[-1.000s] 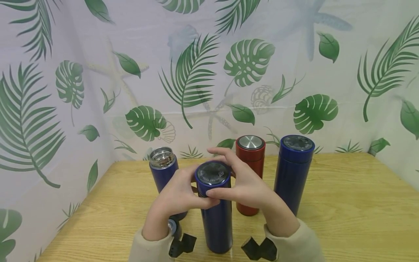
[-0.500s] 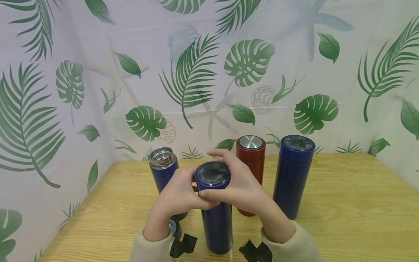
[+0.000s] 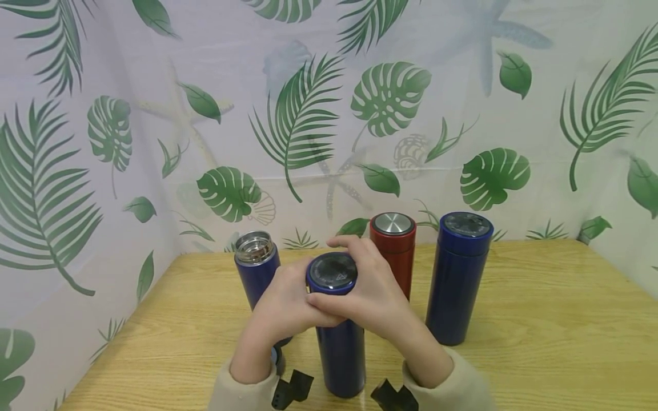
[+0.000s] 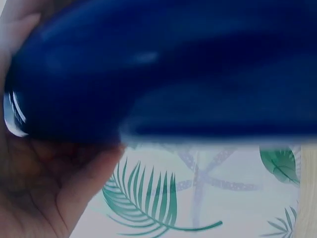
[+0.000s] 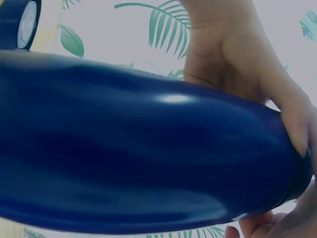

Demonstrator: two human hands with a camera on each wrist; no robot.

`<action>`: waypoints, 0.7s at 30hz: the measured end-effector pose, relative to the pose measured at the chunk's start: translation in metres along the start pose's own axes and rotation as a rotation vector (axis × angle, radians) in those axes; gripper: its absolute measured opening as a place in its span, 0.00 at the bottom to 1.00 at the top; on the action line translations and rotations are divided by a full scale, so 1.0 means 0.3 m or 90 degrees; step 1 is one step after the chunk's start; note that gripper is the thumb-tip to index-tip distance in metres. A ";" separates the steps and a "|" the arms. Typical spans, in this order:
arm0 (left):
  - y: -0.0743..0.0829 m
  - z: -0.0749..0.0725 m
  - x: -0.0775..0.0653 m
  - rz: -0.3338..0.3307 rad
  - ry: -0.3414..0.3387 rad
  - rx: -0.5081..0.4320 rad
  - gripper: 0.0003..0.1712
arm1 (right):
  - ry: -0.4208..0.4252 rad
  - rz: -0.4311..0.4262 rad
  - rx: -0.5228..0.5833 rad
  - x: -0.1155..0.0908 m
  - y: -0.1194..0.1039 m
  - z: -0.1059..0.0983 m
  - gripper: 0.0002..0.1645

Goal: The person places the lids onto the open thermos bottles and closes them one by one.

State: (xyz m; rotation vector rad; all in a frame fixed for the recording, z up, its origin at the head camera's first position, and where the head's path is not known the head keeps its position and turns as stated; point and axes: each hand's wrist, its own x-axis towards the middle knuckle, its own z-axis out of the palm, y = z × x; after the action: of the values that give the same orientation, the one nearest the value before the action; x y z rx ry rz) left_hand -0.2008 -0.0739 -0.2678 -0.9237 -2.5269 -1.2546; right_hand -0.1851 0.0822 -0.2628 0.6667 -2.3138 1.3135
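Observation:
A blue thermos bottle with a glossy black-topped lid stands upright on the table, in the middle of the head view. My left hand grips its upper part from the left. The right hand holds the lid from the right, thumb across the front and fingers behind, overlapping the left thumb. In the left wrist view the blue bottle fills the upper half. The right wrist view shows the bottle lying across the picture, with the left hand beyond it.
Behind my left hand stands a lidless blue bottle with a bare steel mouth. A red bottle and another lidded blue bottle stand to the right. A dark lid lies beside my left sleeve on the wooden table.
My right hand has turned round the lid, its thumb sliding left across the front and its wrist swinging inward. The left hand keeps its hold; the bottle stays in place.

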 end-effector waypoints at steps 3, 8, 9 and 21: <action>0.014 0.009 0.001 -0.029 0.014 0.021 0.28 | 0.013 0.007 -0.006 0.000 0.000 0.002 0.40; 0.026 0.015 0.004 -0.059 0.032 0.046 0.29 | 0.025 0.014 -0.011 0.003 -0.001 0.002 0.39; 0.027 0.015 0.004 -0.061 0.034 0.050 0.29 | 0.026 0.015 -0.012 0.004 -0.001 0.003 0.39; 0.032 0.026 0.008 -0.081 0.051 0.107 0.30 | 0.034 0.027 -0.027 0.003 -0.002 0.004 0.39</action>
State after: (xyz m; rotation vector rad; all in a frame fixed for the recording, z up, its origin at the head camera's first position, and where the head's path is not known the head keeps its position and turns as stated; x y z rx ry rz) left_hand -0.1961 -0.0625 -0.2652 -0.6724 -2.6153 -1.0678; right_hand -0.1855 0.0807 -0.2625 0.5642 -2.3180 1.2812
